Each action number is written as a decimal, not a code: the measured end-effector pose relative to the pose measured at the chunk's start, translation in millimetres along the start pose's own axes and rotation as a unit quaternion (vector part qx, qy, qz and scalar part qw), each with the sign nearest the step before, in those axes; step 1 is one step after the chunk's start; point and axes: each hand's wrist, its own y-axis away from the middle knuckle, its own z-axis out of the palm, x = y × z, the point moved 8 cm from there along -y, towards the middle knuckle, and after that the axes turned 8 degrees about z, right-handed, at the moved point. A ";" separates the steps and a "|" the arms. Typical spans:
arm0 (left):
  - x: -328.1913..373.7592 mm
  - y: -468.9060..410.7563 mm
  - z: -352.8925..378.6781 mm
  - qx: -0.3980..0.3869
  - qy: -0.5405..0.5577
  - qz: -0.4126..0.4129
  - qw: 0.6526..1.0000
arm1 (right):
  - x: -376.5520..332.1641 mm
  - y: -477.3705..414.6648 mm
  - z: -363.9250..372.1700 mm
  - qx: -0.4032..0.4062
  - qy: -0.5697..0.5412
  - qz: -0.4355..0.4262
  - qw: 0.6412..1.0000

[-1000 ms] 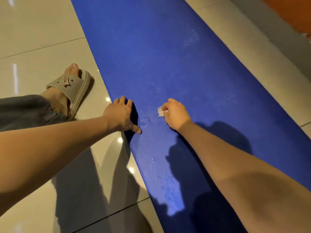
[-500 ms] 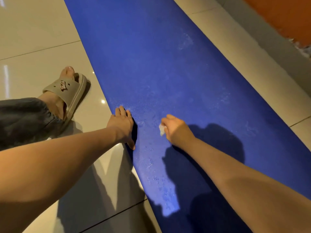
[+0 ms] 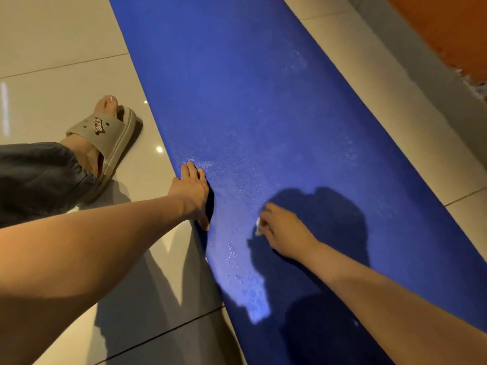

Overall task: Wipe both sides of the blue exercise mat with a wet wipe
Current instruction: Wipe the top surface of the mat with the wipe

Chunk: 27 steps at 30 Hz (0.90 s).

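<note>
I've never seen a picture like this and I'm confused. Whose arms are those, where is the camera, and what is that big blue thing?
There is no machine here, just a person. The camera sits on their head and looks down, so you see their own two arms reaching out. The big blue thing is a mat lying on a shiny tiled floor. The left hand presses flat on the mat's edge, probably to steady it. The right hand grips a small white wipe against the mat to clean it. The pale speckled patches look like wet spots. On the left, the person's beige slipper stands on the floor beside the mat.
</note>
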 end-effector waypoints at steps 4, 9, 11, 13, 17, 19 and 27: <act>0.1 -0.5 0.7 0.004 -0.012 -0.004 1.000 | 6.7 29.3 8.6 -0.035 0.011 -0.010 0.999; 0.1 -5.6 3.7 0.006 -0.038 -0.008 0.999 | -21.8 -34.0 -9.8 0.020 -0.081 0.039 0.996; -1.2 -6.3 4.6 0.009 -0.051 -0.009 0.999 | -40.4 -75.3 -25.9 0.039 -0.097 0.057 0.993; -1.6 -7.6 6.6 0.011 -0.057 -0.010 0.998 | -54.1 -111.0 -40.3 0.051 -0.094 0.078 0.991; -4.1 -6.1 6.7 0.011 -0.047 -0.011 0.999 | -58.8 -132.1 -42.4 0.044 -0.086 0.089 0.991; -3.7 -5.9 6.0 0.009 -0.047 -0.008 0.999 | -49.6 -109.0 -28.7 0.020 -0.062 0.086 0.994; -3.2 -4.2 4.3 0.013 -0.018 0.003 1.000 | -7.7 30.6 19.2 -0.073 -0.003 -0.033 0.997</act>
